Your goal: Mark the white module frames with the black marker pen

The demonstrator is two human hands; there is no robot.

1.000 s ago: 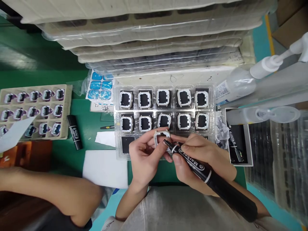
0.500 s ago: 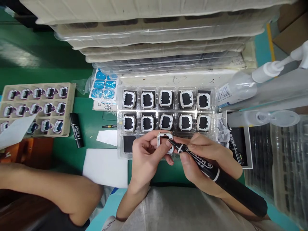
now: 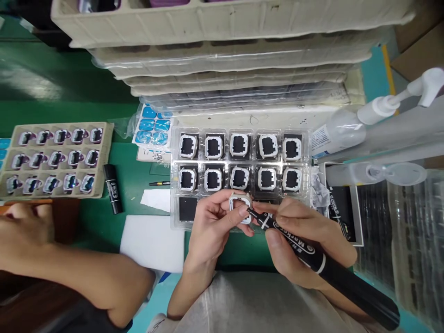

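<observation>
Between the thumb and fingers of my left hand (image 3: 215, 226) is a whitish watch case frame (image 3: 235, 202), squarish with an open middle. A black marker (image 3: 305, 249) lies in the grip of my right hand (image 3: 308, 231), its tip pointing left at the frame's right edge, close to my left thumb. Whether the tip touches the frame I cannot tell. Under and beyond both hands sits a clear plastic tray (image 3: 243, 163) with two full rows of similar frames on black pads. In its nearest row a bare black pad (image 3: 188, 209) shows at the left; my hands hide much of that row.
Stacked beige trays (image 3: 222, 27) rise behind the clear tray. At right stand a pump bottle (image 3: 343, 127) and a box (image 3: 357, 208) with markers. Leftward are a white foam sheet (image 3: 152, 243), another marker (image 3: 113, 188), a beige parts tray (image 3: 57, 159) and a co-worker's arm (image 3: 90, 273).
The marker and my right hand have shifted slightly right and down. My left hand still holds the frame. The co-worker's white sheet has gone from view over the parts tray, and their hand now shows.
</observation>
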